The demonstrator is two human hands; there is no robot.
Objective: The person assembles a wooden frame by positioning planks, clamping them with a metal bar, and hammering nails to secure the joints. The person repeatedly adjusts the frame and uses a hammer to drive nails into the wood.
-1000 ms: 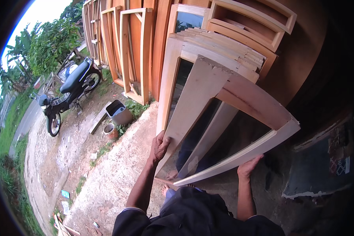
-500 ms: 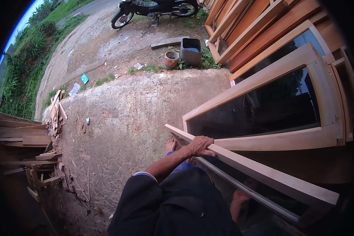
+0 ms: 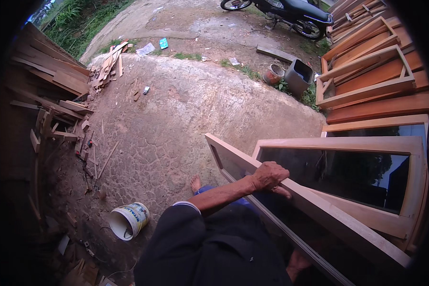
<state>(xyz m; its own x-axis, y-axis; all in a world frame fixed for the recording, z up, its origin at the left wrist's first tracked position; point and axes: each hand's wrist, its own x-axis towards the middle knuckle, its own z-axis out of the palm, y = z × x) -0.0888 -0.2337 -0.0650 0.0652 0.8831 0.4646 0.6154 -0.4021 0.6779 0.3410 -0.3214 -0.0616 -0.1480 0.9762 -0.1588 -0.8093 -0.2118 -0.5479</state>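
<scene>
A wooden-framed glass window stands on edge at my right side, slanting from the middle of the view to the lower right. Over its pale upper rail my left hand is closed, fingers wrapped around the wood. Low beside my body, my right hand is at the grey lower edge of the same window; it is dim and its fingers are largely hidden. Just beyond leans another wooden-framed glass window, close to the one I hold. Whether the two touch I cannot tell.
More wooden frames lean in a row at the right. A grey square tub, a round pot and a motorcycle stand farther off. Scrap wood lies at the left, and a white bucket lies tipped over nearer me.
My view has swung left and down, bringing the white bucket into sight. The held window stays in my grip, now turned more toward me relative to the leaning window.
</scene>
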